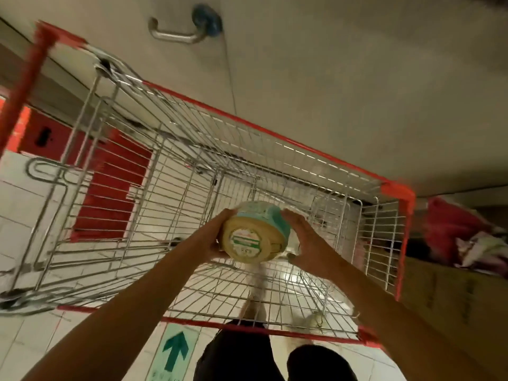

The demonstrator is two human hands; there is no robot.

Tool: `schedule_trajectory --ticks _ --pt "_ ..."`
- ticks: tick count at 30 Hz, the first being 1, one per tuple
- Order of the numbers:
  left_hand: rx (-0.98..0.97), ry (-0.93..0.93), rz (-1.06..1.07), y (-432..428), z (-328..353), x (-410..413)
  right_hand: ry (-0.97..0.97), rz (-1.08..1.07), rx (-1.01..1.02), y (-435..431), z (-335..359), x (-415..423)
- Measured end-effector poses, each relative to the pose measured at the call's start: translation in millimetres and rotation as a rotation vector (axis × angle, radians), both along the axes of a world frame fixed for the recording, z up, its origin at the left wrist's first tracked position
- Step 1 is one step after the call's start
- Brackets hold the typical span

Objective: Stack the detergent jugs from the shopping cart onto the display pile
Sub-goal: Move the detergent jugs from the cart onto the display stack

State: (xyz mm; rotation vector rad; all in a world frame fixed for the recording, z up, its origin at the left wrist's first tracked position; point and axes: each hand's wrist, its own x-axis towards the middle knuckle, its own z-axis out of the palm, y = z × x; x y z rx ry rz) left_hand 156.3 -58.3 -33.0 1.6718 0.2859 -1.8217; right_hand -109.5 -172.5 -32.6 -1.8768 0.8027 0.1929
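Observation:
A cream detergent jug (254,237) with a teal band and a green-and-white label lies on its side inside the wire shopping cart (192,171), its round end facing me. My left hand (220,232) grips its left side, fingers curled around it. My right hand (302,237) presses against its right side with fingers extended along the teal band. Both arms reach down over the cart's near rim. No other jug shows in the basket. The display pile is out of view.
The cart has red plastic trim (398,191) and a red handle (24,86) at upper left. A pale door with a metal handle (176,34) stands behind it. Cardboard boxes (453,295) with red packaging sit at right. A green floor arrow (176,347) lies by my legs.

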Motion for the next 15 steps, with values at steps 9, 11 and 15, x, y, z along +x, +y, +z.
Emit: schedule_trajectory --ticks 9,11,15 --pt "-0.239 0.032 -0.259 -5 119 -31 -0.328 0.159 -0.391 4 115 -28" --pt "-0.318 -0.083 -0.351 -8 144 -33 -0.417 -0.014 -0.184 0 144 -39" --pt "-0.511 -0.343 -0.309 -12 190 -51 -0.654 -0.553 0.404 -9 184 -67"
